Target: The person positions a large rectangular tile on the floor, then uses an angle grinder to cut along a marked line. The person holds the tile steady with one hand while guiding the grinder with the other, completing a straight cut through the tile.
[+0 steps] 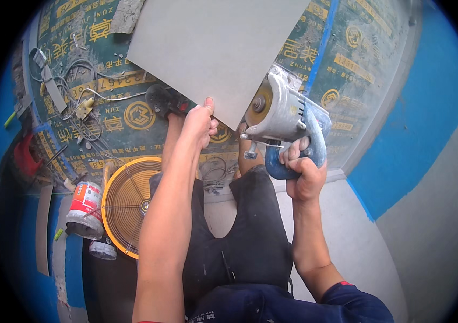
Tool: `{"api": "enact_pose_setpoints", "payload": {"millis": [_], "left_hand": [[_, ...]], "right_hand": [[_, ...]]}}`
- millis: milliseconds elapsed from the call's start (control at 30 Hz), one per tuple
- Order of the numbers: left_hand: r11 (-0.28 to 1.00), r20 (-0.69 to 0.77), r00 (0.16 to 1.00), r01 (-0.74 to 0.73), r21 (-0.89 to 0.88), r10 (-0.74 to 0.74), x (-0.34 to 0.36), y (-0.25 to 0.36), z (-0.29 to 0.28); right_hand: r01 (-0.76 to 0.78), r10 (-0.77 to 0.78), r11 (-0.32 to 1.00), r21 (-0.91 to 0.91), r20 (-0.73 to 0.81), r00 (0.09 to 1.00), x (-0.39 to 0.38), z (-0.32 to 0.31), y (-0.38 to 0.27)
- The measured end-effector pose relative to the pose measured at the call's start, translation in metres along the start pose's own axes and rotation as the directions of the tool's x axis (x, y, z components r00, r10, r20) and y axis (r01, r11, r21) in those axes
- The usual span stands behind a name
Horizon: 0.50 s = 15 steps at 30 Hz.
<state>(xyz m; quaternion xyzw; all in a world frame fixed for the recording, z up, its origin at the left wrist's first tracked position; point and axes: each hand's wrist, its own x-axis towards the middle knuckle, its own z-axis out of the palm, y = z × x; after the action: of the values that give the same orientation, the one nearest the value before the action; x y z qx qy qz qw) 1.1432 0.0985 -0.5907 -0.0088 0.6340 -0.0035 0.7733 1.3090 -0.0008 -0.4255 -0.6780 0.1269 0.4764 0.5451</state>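
My left hand [201, 125] grips the near-left edge of a large pale grey tile [215, 51], thumb on top and fingers curled beneath. In my right hand [305, 171] is the blue loop handle of a dusty tile cutter [288, 110], a handheld power saw with a metal guard. Its round blade side [260, 102] sits against the tile's right edge near the lower corner; whether it touches cannot be made out. The tile hides part of the floor and is tilted in view.
A yellow round fan [127, 207] stands left of my legs beside a red and white bucket [86, 207]. Tangled cables [81, 99] and a tile strip [54, 89] lie on the green printed floor sheet [127, 140], with rubble [127, 15] at the top. Blue bands cross the floor at right.
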Motion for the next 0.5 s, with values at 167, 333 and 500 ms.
{"api": "enact_pose_setpoints", "payload": {"millis": [167, 333, 500], "left_hand": [[1.0, -0.022, 1.0, 0.009, -0.018, -0.01, -0.0003, 0.0017, 0.0023], [1.0, -0.02, 1.0, 0.015, 0.005, -0.015, -0.0014, 0.0018, 0.0024], [0.999, -0.008, 1.0, 0.025, 0.034, -0.024, -0.0016, 0.0026, 0.0029]], "right_hand": [[0.035, -0.033, 0.997, -0.069, 0.032, 0.999, 0.0009, -0.0014, 0.0026], [0.018, -0.016, 0.999, -0.043, 0.049, 0.999, -0.0011, -0.0053, 0.0054], [0.013, -0.011, 0.999, -0.048, 0.027, 1.0, -0.0037, -0.0063, 0.0077]]}}
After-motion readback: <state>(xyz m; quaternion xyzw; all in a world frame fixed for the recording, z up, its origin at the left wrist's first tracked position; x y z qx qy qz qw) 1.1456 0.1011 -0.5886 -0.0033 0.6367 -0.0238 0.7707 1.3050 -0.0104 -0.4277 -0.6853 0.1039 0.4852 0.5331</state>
